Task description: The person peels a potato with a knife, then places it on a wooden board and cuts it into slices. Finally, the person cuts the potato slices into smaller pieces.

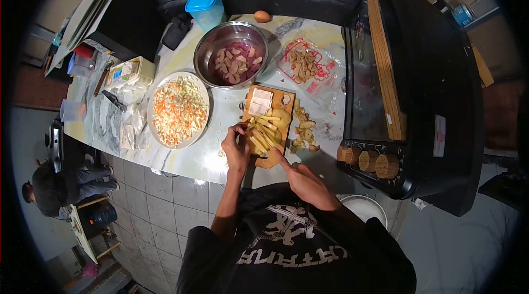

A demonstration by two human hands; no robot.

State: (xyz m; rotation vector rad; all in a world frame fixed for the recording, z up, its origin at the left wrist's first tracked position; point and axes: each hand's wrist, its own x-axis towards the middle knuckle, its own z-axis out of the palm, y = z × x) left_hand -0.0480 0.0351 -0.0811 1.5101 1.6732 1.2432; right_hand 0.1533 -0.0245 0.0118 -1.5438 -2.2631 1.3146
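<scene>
A wooden cutting board (266,162) lies at the counter's front edge, with pale yellow potato sticks (259,141) spread over its middle. My left hand (237,144) has its fingers curled against the left side of the sticks. From the right, my right hand (303,181) reaches in, index finger stretched toward the sticks and the other fingers closed; what they grip is hidden. Behind the sticks sits a peeled potato (282,118). Flat pale pieces (260,101) lie at the board's far end. Brownish peelings (304,131) are scattered just right of the board.
A steel bowl (201,65) with sliced pieces stands behind the board, left of a plastic bag (328,71). A plate (205,123) of chopped vegetables is at left. A black oven (430,101) bounds the right. An egg (262,16) rests at the back. Another person (52,186) is far left.
</scene>
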